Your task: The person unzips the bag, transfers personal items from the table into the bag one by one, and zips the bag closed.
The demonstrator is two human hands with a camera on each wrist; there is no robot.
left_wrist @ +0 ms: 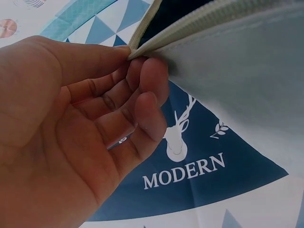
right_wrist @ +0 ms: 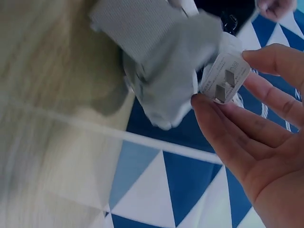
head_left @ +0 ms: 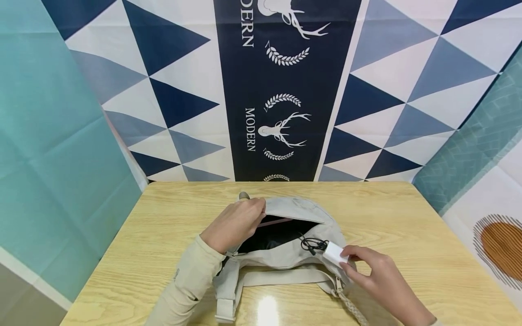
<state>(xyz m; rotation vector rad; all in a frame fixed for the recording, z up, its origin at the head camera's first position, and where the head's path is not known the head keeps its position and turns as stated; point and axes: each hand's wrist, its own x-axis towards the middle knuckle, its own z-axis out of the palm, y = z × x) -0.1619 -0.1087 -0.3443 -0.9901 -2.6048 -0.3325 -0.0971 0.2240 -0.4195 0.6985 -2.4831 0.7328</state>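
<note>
A light grey fabric sling bag (head_left: pixel 299 209) lies on the wooden table (head_left: pixel 412 235), its zipper mouth open and dark inside. My left hand (head_left: pixel 234 225) pinches the bag's upper zipper edge (left_wrist: pixel 190 23) and lifts it. In my right hand (head_left: pixel 373 271), thumb and fingers pinch a white charger plug (head_left: pixel 335 253) at the bag's right opening. The plug's folded metal prongs (right_wrist: pixel 223 85) face the right wrist camera. A coiled black cable (head_left: pixel 311 244) hangs from the plug over the bag's mouth.
The bag's grey strap (head_left: pixel 228 290) and a braided cord (head_left: pixel 352 310) trail toward the table's near edge. A patterned blue and white cloth with deer prints (head_left: pixel 285 90) hangs right behind the table. Teal fabric (head_left: pixel 53 149) hangs at the left.
</note>
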